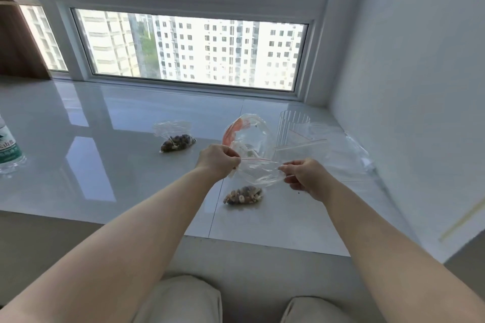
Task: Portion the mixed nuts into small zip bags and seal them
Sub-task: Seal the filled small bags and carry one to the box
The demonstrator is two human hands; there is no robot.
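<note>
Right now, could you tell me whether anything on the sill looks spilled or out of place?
Nothing looks spilled. The nuts sit inside the bag both hands hold by its zip edge and inside the second bag. One dark speck lies on the sill under the right hand.

A high-rise flat — tiled window ledge [105,118], apartment towers [210,52] outside.

Both hands [259,168] pinch a nut-filled zip bag [256,178] above the sill [105,139].

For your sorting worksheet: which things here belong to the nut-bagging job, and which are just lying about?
Job:
held bag of nuts
left hand
right hand
filled bag
big bag
spare bags

Lying about:
water bottle
plastic cup
</note>
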